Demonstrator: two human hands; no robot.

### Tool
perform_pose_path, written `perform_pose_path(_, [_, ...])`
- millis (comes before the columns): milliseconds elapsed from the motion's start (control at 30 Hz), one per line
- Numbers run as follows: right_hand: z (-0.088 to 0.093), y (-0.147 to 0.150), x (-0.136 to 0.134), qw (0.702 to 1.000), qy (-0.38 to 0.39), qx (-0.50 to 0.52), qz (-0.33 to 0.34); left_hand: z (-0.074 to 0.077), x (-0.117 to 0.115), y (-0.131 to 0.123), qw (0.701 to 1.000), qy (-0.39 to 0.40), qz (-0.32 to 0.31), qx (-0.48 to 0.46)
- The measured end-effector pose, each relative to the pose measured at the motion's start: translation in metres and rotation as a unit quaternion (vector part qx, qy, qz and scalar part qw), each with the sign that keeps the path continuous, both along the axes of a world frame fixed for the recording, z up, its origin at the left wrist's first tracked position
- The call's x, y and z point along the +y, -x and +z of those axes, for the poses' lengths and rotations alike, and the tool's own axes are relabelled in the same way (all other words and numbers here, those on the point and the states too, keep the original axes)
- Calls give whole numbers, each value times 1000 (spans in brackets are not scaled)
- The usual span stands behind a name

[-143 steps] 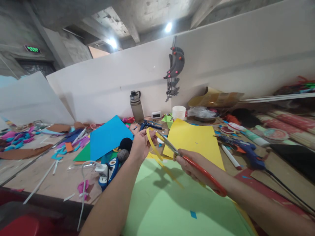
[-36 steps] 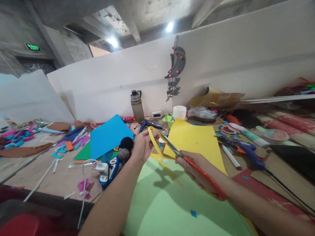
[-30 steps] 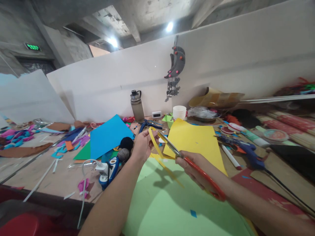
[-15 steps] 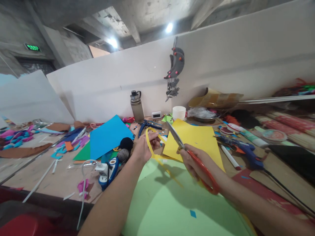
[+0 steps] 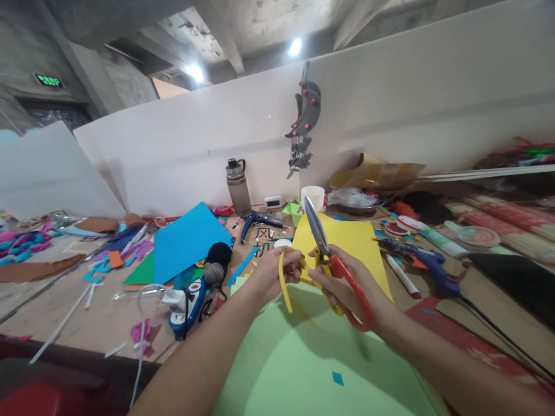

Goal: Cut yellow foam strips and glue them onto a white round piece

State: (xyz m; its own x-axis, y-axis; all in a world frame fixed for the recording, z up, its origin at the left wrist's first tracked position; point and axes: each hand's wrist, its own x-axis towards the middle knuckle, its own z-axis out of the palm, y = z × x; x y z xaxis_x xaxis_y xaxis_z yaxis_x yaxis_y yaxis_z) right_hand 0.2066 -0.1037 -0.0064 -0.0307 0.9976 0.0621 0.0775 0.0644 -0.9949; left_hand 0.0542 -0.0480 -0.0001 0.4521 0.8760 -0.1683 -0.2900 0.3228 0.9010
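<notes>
Left hand [image 5: 281,270], centre of frame: pinching yellow strip [image 5: 284,285]. Right hand [image 5: 350,282], right of centre: gripping red-handled scissors [image 5: 340,270], point-up. Green paper [image 5: 299,361], bottom centre, beneath both.

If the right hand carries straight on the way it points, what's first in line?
Probably the left hand and the yellow strip at it, just across from the right hand. Depth is hard to judge from one view.

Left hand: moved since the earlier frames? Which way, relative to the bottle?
Yes. Judged against the standing bottle, the left hand has moved to the right and slightly lower in the view.
</notes>
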Motion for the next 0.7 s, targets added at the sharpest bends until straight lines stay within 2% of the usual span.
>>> perform_pose_path(133, [-5,-1,1,1000,5,1,8,2,6,5,998,-15,69,-1])
perform_pose_path(333, [-2,1,-4,999,14,17,30,12,16,18,992,-11,129,-3])
perform_pose_path(700, [2,5,-11,998,28,13,48,15,29,33,981,-38,188,-31])
